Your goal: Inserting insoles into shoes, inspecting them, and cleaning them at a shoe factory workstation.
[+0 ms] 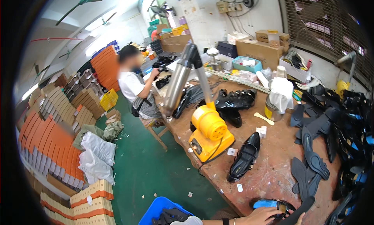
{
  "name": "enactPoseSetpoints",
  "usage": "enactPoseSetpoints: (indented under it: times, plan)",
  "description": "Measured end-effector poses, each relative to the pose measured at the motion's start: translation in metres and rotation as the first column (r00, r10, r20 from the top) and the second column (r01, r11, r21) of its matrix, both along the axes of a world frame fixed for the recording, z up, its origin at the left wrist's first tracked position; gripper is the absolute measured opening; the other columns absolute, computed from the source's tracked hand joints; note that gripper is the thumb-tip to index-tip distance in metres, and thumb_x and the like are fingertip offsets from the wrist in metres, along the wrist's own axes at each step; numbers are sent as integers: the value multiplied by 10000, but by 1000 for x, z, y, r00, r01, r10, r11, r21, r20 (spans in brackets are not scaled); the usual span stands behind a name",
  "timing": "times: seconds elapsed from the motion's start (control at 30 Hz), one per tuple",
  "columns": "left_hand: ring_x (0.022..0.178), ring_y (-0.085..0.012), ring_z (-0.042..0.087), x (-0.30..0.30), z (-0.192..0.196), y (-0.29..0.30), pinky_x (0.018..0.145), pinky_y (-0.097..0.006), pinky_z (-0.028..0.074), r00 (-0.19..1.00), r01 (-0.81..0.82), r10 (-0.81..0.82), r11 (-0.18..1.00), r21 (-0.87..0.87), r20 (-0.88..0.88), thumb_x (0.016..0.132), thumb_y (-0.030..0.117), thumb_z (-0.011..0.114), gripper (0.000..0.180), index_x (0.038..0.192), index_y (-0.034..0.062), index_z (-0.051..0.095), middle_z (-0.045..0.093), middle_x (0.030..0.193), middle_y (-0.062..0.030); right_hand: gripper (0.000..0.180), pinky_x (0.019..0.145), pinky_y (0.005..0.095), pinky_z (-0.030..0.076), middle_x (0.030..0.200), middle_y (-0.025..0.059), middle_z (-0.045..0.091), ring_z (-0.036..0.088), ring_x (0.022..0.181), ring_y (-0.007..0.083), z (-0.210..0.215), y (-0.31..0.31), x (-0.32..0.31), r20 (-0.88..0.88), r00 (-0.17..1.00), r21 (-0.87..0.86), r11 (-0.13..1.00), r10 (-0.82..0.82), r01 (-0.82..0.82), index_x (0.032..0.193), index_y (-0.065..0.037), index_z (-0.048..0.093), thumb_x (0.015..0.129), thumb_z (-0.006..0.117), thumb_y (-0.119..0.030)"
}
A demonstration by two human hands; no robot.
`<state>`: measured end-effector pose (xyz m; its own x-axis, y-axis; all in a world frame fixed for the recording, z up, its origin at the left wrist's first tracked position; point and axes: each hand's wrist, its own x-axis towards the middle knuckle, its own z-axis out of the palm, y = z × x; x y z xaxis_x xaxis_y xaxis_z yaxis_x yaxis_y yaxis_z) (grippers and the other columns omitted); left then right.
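At the bottom right, a black shoe (287,205) with a blue patch showing inside lies at the table's near edge. My left hand (260,216) reaches over it from the left, fingers bent around its upper. Beside it, my right hand (300,218) is mostly cut off by the lower edge; its thumb presses on a long dark grey insole (306,206) that slants up to the right. A finished-looking glossy black shoe (244,158) rests on the table farther ahead. Several loose dark insoles (307,147) lie to the right of it.
A yellow machine with a metal tube (210,123) stands on the brown table (269,182). Black shoe parts (350,155) pile up at right. A tin with a white bag (277,104) stands behind. At left are a blue bin (156,205), stacked boxes and a seated co-worker (130,82).
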<state>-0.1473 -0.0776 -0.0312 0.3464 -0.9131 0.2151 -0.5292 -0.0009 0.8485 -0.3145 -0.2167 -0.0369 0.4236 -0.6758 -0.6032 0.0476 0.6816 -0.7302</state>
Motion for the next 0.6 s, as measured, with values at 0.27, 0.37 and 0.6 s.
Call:
enactPoseSetpoints:
  times: [0.27, 0.37, 0.6]
  plan:
    - [858, -291, 655, 4, 0, -1, 735, -399, 521, 999, -10, 3, 971, -240, -32, 845, 126, 658, 208, 1041, 96, 720, 668, 913, -88, 691, 872, 366, 548, 1052, 116, 670, 645, 922, 256, 6, -4, 7, -57, 998, -16, 1000, 16, -17, 1244, 20, 606, 981, 484, -608]
    - [860, -287, 655, 5, 0, 0, 721, -392, 523, 999, 6, -16, 971, -237, -40, 837, 116, 665, 196, 1024, 103, 723, 669, 927, -83, 690, 874, 365, 547, 1055, 116, 670, 645, 926, 256, 6, -5, 8, -64, 998, -16, 1000, 26, -28, 1243, 19, 606, 982, 484, -608]
    - [832, -277, 653, 5, -5, 0, 667, -381, 517, 997, 45, -23, 959, -280, 79, 837, 122, 666, 204, 1032, 128, 727, 656, 934, -64, 686, 879, 363, 545, 1061, 114, 669, 643, 935, 255, 2, -8, 6, -67, 997, -11, 1000, 26, -27, 1242, 16, 607, 982, 484, -607]
